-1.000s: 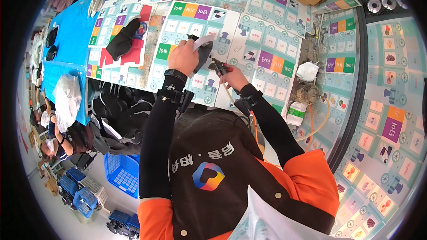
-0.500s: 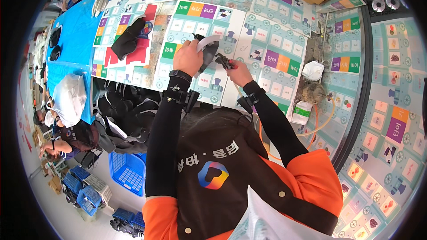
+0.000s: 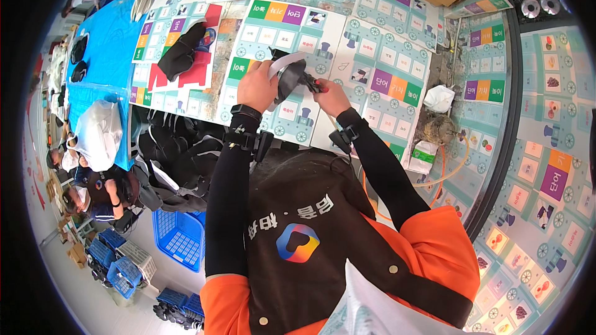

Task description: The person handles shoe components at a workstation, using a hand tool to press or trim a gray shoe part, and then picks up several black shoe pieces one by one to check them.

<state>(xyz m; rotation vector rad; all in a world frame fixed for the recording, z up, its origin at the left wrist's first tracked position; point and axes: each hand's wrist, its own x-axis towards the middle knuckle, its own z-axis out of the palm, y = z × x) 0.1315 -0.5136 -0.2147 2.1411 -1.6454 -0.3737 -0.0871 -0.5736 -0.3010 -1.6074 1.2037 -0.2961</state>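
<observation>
My left hand [image 3: 256, 87] is closed on a black shoe upper [image 3: 287, 82] with a pale strip along its top edge, holding it above the sheet-covered table. In my right hand [image 3: 334, 98] is a dark-headed hand tool [image 3: 309, 80] with red grips, which looks like pliers. Its head meets the right side of the shoe upper; whether the jaws bite it is too small to tell. Another black piece [image 3: 179, 56], much like a shoe upper, lies to the left on a red and white sheet [image 3: 189, 75].
Black pieces with pale edges pile up [image 3: 180, 149] below the table's left part. A white plastic bag [image 3: 99, 133] sits by the blue-covered table [image 3: 108, 43]. A blue basket [image 3: 179, 236] stands on the floor. Hoses [image 3: 456, 174] hang at right. Another person [image 3: 102, 195] is at far left.
My right hand has moved the tool slightly left, bringing its head against the shoe upper. My left hand has barely moved. The person at far left has raised an arm.
</observation>
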